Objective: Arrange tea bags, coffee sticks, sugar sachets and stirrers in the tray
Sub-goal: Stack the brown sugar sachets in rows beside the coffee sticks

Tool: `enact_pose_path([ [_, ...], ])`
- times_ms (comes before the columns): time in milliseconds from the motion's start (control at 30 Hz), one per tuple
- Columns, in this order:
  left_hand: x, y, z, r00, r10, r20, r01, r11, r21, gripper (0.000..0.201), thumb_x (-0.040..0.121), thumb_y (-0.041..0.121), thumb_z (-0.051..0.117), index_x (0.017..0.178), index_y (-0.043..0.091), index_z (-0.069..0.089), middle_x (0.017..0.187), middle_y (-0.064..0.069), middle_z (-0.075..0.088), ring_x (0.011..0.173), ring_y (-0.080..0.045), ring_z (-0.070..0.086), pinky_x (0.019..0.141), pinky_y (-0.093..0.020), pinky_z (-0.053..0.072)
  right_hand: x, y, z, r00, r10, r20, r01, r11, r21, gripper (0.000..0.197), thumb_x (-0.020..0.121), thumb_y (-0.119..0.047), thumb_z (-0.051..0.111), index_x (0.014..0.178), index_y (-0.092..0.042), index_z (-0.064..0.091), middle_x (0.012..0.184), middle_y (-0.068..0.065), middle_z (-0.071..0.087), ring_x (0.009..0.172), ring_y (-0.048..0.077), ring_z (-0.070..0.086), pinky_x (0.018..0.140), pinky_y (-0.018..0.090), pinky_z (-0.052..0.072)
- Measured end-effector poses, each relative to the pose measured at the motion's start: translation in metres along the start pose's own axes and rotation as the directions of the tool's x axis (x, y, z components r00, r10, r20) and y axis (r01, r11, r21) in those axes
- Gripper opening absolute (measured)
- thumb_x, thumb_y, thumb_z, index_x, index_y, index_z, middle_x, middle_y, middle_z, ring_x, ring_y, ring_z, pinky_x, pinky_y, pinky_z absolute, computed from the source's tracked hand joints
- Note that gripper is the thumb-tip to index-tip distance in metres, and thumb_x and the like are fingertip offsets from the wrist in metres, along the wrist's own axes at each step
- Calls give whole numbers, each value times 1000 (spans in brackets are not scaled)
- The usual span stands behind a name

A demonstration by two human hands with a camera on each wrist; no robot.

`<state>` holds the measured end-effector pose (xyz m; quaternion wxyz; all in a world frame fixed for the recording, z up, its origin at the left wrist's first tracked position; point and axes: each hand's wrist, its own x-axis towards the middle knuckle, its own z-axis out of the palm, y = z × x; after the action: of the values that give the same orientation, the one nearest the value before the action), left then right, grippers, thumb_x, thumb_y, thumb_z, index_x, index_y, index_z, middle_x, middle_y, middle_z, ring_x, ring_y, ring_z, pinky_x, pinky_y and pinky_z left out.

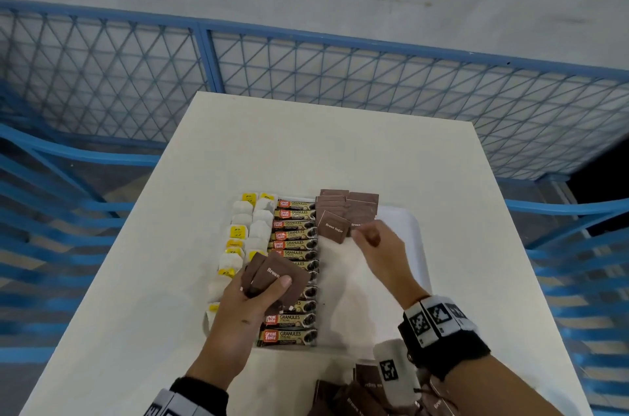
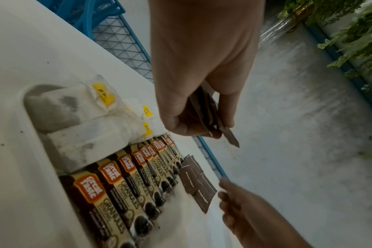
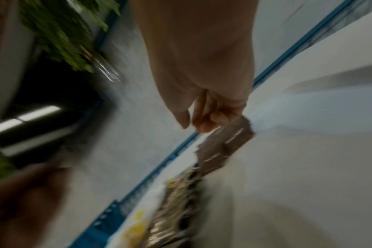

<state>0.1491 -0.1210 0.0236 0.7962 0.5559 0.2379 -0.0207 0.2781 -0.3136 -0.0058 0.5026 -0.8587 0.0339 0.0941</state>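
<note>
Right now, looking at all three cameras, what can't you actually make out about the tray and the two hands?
- Head view: the left hand and its brown sugar sachets cover several coffee sticks mid-row.
- Head view: the loose sachet pile is cut off by the bottom edge.
- Right wrist view: motion blur; whether the right hand pinches a sachet is unclear.
- No stirrers are identifiable in any view.

Tea bags [image 1: 243,238]: white, yellow tags, tray's [image 1: 413,228] left column.
Coffee sticks [image 1: 294,265]: middle row.
Sugar sachets [image 1: 343,211]: brown (overlapping), far right.
</note>
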Motion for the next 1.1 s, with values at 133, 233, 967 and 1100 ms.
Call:
enact_pose_path([
  [133, 1, 2, 5, 1000, 14, 1, -14, 1000, -7, 58, 58, 16, 86, 111, 7, 63, 103, -16, 70, 97, -27, 67, 81, -34, 54, -48, -33, 8, 889, -107, 446, 28, 983, 179, 8, 90, -24, 58, 88, -17, 58, 76, -5, 60, 61, 2, 55, 53, 7, 41],
  [233, 1, 1, 7, 999, 30, 28, -31, 999, 40, 59, 57, 26, 85, 110, 7, 63, 102, -17, 71, 98, -30, 67, 79, -35, 55, -63, -36, 17, 827, -152, 541, 17, 969, 246, 18, 84, -22, 68, 91, -8, 59, 77, 0, 59, 63, 4, 52, 55, 11, 39],
  [967, 0, -3, -4, 998, -31, 61, 31, 999, 8, 36, 68, 10, 58, 103, 16, 63, 92, -4, 71, 84, -14, 67, 70, -23, 55, 2, 20, -11, 980, 158, 124, -178, 969, 170, 9, 83, -9, 67, 92, -12, 66, 79, 5, 65, 67, 12, 57, 54, 15, 44],
  [1100, 1, -6, -12, 998, -52, 38, 51, 998, 22, 45, 65, 15, 55, 110, 13, 62, 95, -7, 71, 89, -20, 66, 76, -29, 52, 31, 44, -20, 980, 198, 29, -198, 980, -9, 14, 80, -14, 70, 89, -5, 65, 78, 2, 61, 72, 16, 52, 64, 24, 40],
])
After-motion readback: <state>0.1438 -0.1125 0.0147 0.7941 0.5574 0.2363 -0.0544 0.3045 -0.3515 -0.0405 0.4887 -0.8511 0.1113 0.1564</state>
